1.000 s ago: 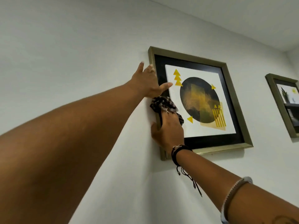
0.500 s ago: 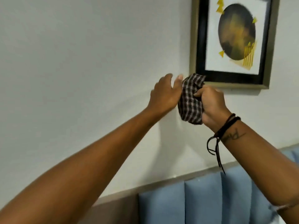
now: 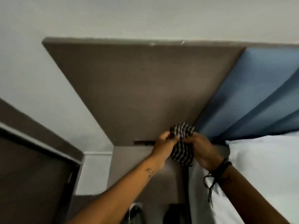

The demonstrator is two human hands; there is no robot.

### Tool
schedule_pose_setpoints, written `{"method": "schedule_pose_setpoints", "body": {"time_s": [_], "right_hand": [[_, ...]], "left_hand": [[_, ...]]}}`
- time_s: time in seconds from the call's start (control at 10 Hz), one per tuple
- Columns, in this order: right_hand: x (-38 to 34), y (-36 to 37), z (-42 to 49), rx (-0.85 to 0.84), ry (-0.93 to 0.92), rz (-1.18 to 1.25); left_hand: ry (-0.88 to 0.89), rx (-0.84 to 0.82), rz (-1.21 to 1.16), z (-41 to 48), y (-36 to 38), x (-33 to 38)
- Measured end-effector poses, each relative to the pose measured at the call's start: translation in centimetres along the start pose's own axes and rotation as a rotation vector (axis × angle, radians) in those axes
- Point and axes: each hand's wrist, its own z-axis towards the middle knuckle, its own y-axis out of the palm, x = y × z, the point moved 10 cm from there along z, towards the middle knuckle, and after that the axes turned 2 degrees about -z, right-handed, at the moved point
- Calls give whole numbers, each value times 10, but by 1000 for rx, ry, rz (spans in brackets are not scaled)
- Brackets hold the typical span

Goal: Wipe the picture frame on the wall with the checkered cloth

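The checkered cloth (image 3: 182,143) is bunched between both hands, low in the middle of the view. My left hand (image 3: 163,145) pinches its left side with closed fingers. My right hand (image 3: 201,149), with black cords at the wrist, grips its right side. The hands are held in front of a brown panel, away from the wall. The picture frame is out of view.
A brown headboard panel (image 3: 137,88) fills the centre, with blue padded panels (image 3: 258,94) to its right. A white bed (image 3: 267,172) lies at the lower right. A brown bedside unit (image 3: 129,167) stands below the hands. A dark door frame (image 3: 37,159) is at the left.
My view has swung down from the wall picture to the headboard and bed. Both hands came down from the frame, and the left hand now grips the cloth together with the right.
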Motion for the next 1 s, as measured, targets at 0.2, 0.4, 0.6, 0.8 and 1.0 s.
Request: {"method": "schedule_pose_setpoints", "body": {"time_s": [0.2,0.4,0.6,0.8,1.0], "right_hand": [[211,22,47,72,302,-254],[333,10,102,154,378,-457],[422,-16,183,219,385,-508],[482,-33,237,241,464,-647],[471,-33,202,157,576,-840]], "left_hand": [[-370,79,12,24,-71,-225],[-520,81,75,68,-93,-364],[-533,83,40,142,-86,-471],[-500,79,151,177,-91,-517],[-515,225,413,151,-127,-473]]}}
